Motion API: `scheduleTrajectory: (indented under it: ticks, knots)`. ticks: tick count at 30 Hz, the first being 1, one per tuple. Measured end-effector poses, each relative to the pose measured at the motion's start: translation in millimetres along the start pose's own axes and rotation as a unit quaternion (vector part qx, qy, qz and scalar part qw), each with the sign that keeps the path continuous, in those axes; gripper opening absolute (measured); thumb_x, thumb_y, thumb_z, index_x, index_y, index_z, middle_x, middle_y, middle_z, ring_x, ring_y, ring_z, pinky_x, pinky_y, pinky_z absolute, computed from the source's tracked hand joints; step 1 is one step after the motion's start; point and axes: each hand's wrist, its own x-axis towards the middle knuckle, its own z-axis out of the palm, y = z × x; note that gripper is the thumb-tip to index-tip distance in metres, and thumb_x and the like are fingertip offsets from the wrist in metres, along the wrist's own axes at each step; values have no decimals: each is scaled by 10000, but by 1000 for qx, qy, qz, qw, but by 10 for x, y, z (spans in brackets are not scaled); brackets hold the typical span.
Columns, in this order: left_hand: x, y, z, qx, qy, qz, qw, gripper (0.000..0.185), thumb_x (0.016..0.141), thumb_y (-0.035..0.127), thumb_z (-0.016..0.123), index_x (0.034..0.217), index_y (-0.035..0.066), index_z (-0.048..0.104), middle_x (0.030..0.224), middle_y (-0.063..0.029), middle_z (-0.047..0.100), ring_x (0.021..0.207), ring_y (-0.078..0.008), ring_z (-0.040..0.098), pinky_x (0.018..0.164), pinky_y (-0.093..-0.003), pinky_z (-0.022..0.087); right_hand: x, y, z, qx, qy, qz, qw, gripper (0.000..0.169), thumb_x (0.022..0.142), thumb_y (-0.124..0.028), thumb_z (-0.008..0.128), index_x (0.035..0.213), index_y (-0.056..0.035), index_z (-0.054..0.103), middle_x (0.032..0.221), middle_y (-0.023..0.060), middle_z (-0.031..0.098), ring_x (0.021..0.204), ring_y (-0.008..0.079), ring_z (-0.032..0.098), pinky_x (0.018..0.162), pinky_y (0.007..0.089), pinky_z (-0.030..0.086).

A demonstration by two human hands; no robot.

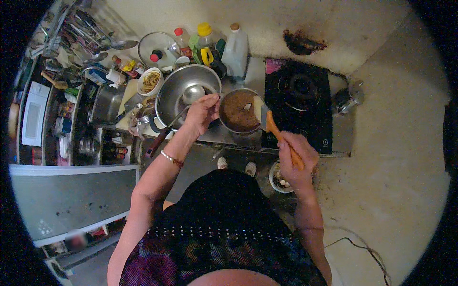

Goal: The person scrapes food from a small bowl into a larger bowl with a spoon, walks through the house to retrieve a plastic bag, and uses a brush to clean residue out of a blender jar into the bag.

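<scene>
My left hand point(203, 113) grips the left rim of a round metal bowl point(222, 123), with the thumb over the edge. Brown, grainy-looking contents point(238, 114) fill the bowl, and a small pale piece lies on them. In my right hand point(298, 155) is the orange handle of a flat brush point(274, 125) with a grey band and a cream head. The head rests at the bowl's right side, against the contents or the inner wall. Left of the bowl stands a large stainless steel basin point(166, 85) holding a ladle point(193, 94), whose wooden handle leans out over the near rim.
A black induction cooktop point(298, 121) lies to the right, with a metal pitcher point(349, 98) beyond it. Bottles, including a white jug point(235, 53), line the wall. A white bowl of strips point(150, 82) is near the sink point(107, 105). A bin point(277, 180) stands on the floor.
</scene>
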Motion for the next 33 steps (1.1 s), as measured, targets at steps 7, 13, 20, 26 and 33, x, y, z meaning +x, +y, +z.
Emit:
scheduleTrajectory:
  ticks: [7, 13, 20, 26, 33]
  knots:
    - [-164, -161, 83, -2, 52, 64, 997, 148, 843, 183, 563, 766, 59, 586, 693, -8, 550, 608, -87, 487, 510, -222, 372, -126, -49, -42, -82, -18, 48, 995, 190, 823, -72, 486, 948, 40, 574, 780, 136, 620, 716, 205, 581, 656, 304, 459]
    - [-540, -598, -131, 17, 40, 79, 996, 311, 895, 280, 494, 688, 57, 562, 666, -33, 578, 579, -113, 516, 542, -225, 413, -65, -126, 73, -37, -14, 61, 997, 222, 840, -93, 460, 984, 36, 569, 803, 131, 619, 701, 200, 583, 635, 294, 455]
    - [-1043, -1232, -483, 38, -63, -3, 997, 374, 880, 344, 518, 654, 53, 580, 692, -30, 586, 597, -120, 519, 566, -259, 431, -164, -449, 425, 88, 52, 33, 994, 396, 891, -294, 380, 940, 69, 533, 743, 142, 586, 672, 200, 558, 631, 293, 437]
    - [-1393, -1060, -1031, 61, -70, 20, 995, 186, 842, 247, 588, 826, 63, 612, 704, -4, 579, 625, -91, 521, 566, -239, 427, -131, -1070, 968, 241, -268, 104, 927, 426, 875, -337, 406, 851, 57, 564, 737, 138, 597, 670, 197, 560, 624, 276, 430]
    - [-1810, -1074, -2337, -183, -191, -20, 964, 406, 829, 296, 594, 1126, 32, 517, 1077, -75, 572, 989, -157, 547, 813, -282, 451, -322, -1695, 2334, 284, -333, -16, 899, 251, 778, -120, 545, 950, 57, 587, 864, 153, 619, 732, 238, 594, 686, 306, 464]
